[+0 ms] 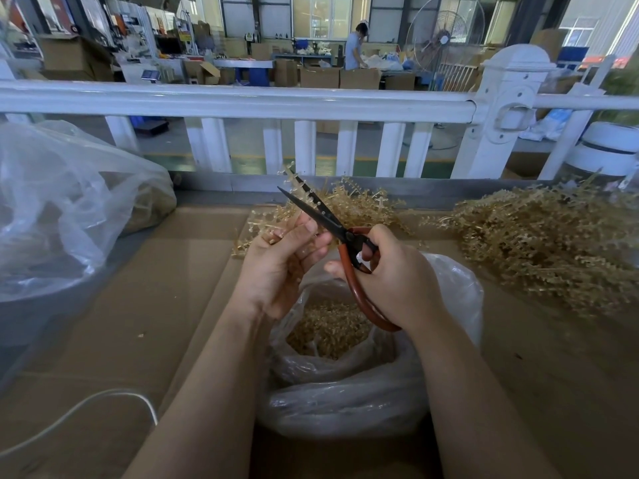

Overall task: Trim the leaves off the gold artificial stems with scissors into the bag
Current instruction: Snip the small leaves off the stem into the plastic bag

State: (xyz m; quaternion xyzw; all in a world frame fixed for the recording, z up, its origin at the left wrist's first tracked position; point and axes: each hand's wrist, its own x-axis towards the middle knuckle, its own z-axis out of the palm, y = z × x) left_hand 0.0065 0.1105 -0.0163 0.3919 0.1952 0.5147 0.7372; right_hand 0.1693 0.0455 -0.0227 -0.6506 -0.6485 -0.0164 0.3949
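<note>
We see the left hand (276, 267) pinching a gold stem (294, 181) pointing to 12 o'clock — right hand (390, 281) gripping scissors (321, 212), blades parted astride it — bag (345, 340) at 6 o'clock.

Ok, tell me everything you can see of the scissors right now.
The scissors have long dark blades, likely metal, and large reddish-brown loop handles. The blades are open in a narrow V, tips pointing up and away to the left, with a gold stem lying between them. The right hand grips the handles, fingers curled through the loops. The left hand holds the stem just beside the blades. The scissors are held above the open clear plastic bag of trimmings.
</note>
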